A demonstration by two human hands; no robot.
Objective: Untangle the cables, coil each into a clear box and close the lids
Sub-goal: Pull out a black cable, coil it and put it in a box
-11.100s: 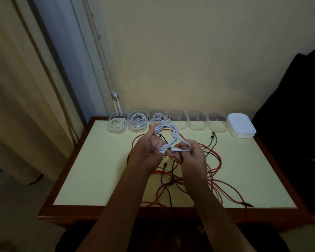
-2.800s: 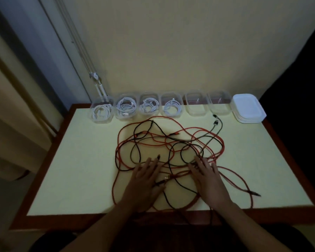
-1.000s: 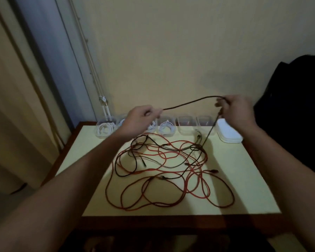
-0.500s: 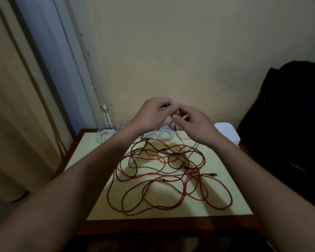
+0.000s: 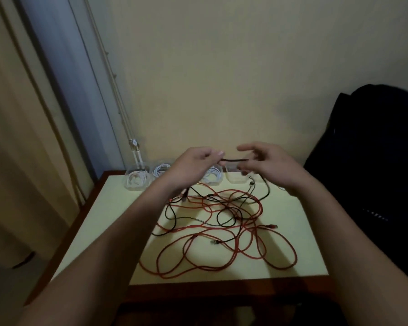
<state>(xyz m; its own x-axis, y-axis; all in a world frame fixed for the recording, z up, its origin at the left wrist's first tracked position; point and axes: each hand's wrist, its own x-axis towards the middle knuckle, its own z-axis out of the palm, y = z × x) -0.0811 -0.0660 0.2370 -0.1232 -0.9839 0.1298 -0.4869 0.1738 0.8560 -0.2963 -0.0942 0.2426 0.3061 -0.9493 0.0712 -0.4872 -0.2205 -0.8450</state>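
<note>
A tangle of red cables [image 5: 222, 250] and black cables [image 5: 224, 217] lies spread on the pale yellow table [image 5: 118, 222]. Both hands are raised above the back of the table. My left hand [image 5: 193, 164] pinches a short stretch of black cable [image 5: 234, 160], which runs across to my right hand [image 5: 265, 164]. My right hand's fingers curl around the cable's other side. A row of clear boxes [image 5: 137, 181] stands along the wall, several of them holding coiled white cables [image 5: 213, 176]; one further box [image 5: 236, 177] looks empty.
The lids at the back right are hidden behind my right arm. A dark bag or chair [image 5: 375, 184] stands right of the table. A curtain [image 5: 21, 137] hangs at the left, beside thin cords [image 5: 132, 147] running down the wall.
My hands met half a second ago and have now drawn slightly apart, with a short length of black cable stretched between them. The view dipped a little.
</note>
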